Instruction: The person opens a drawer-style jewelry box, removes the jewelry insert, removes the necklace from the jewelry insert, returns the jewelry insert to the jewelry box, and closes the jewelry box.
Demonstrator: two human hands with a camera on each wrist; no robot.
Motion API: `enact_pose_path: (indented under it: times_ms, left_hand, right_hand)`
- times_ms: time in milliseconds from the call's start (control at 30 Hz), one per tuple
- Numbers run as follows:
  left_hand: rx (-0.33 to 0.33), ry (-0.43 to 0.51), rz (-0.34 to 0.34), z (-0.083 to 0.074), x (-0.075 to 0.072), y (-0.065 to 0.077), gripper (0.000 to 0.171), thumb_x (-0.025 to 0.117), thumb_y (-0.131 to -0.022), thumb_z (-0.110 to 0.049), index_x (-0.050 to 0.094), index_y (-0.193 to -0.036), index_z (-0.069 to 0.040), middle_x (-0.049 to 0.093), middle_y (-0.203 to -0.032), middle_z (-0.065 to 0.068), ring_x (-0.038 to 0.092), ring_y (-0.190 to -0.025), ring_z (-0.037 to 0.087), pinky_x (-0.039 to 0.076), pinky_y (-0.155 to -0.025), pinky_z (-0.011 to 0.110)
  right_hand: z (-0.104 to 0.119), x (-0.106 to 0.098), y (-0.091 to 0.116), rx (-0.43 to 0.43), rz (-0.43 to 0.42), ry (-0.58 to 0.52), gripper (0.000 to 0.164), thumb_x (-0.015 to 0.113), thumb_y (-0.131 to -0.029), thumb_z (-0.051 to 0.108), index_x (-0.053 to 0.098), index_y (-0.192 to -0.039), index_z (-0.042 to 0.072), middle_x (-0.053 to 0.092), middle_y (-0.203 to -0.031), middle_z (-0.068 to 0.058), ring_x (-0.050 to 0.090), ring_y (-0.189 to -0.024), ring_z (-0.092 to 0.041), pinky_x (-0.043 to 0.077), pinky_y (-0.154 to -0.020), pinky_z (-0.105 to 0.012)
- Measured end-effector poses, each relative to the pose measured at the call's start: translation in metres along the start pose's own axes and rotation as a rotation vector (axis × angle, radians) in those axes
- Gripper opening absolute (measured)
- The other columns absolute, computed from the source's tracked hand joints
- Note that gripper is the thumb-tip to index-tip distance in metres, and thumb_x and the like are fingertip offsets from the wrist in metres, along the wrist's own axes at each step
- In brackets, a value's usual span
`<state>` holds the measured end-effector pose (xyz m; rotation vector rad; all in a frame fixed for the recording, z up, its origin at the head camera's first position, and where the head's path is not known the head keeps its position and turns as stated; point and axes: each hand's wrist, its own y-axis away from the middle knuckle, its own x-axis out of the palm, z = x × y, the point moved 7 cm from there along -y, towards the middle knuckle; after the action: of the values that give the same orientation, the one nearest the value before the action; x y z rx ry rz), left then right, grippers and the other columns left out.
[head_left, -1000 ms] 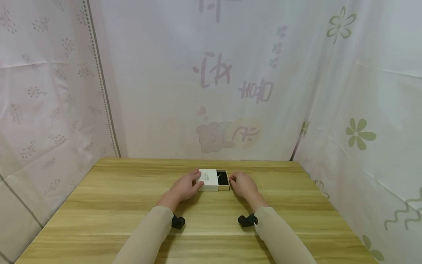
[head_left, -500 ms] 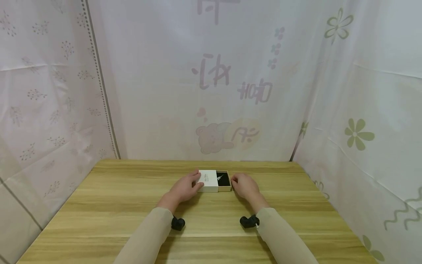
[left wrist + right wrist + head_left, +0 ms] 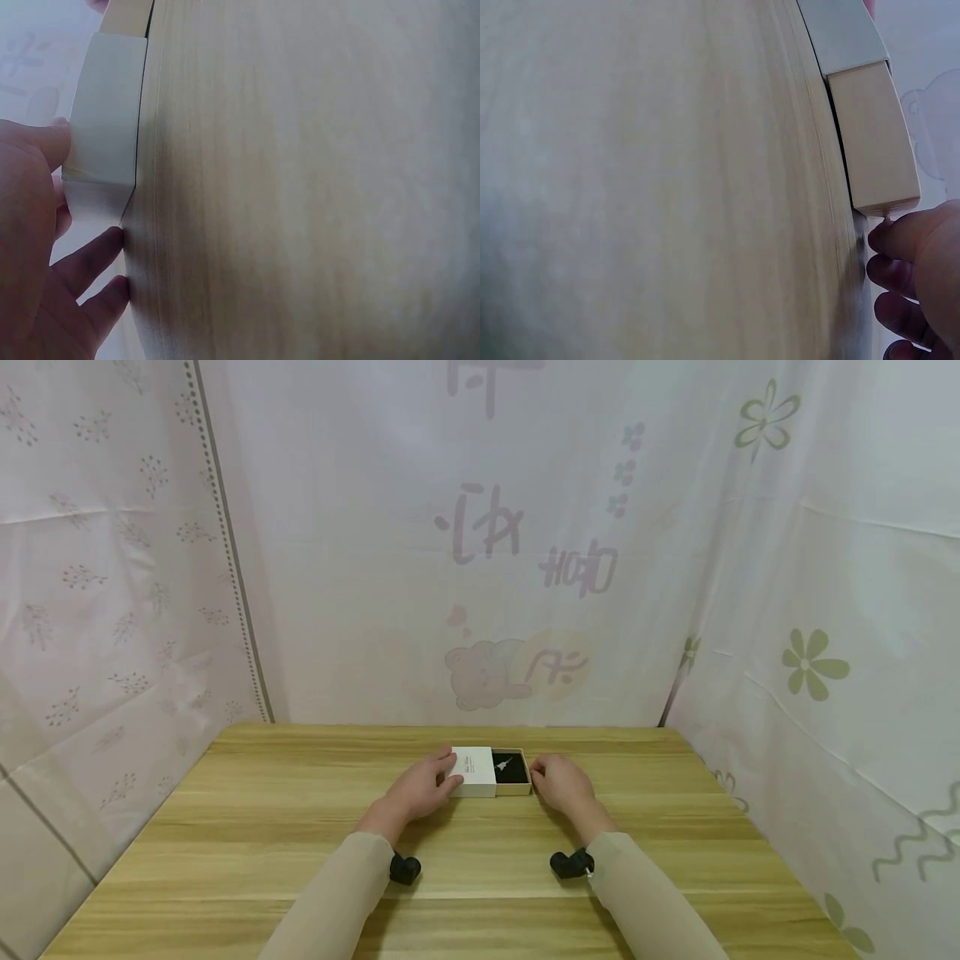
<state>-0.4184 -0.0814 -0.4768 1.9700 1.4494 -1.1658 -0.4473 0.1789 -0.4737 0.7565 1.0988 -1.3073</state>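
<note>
A small white sliding jewelry box with printed lettering lies flat on the table; its outer sleeve (image 3: 474, 770) is on the left. Out of the sleeve's right end sticks a tan-sided inner drawer (image 3: 874, 135) with a black lining (image 3: 512, 768). On the lining lies a small silvery piece of jewelry (image 3: 504, 764), too small to tell its kind. My left hand (image 3: 420, 783) grips the sleeve's left end, thumb at the front and fingers over the top. At the drawer's right end, my right hand (image 3: 564, 783) pinches a tiny pull tab (image 3: 887, 219), its other fingers curled.
The wooden table (image 3: 300, 827) carries the box near its far edge. Pale printed curtains (image 3: 360, 568) hang behind it and on both sides. Each wrist wears a black camera (image 3: 405, 867).
My right hand has moved slightly to the right, and the drawer has slid farther out of the sleeve. More of the black lining and the silvery piece shows. My left hand stays put.
</note>
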Motion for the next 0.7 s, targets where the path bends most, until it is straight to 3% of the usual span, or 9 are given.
enact_pose_path:
  times_ms: [700]
  left_hand:
    - [0.004,0.004,-0.007,-0.0009,-0.0005,0.0026,0.06,0.058,-0.115,-0.036,0.048,-0.165,-0.003,0.038,-0.178,0.015,0.042,-0.162,0.038,0.038,-0.131,0.053]
  right_hand:
    - [-0.0041,-0.0006,0.0009,0.003,-0.026,0.004,0.012,0.069,-0.107,0.019,0.08,-0.101,0.017,0.08,-0.103,-0.003,0.075,-0.097,-0.025,0.062,-0.087,-0.051]
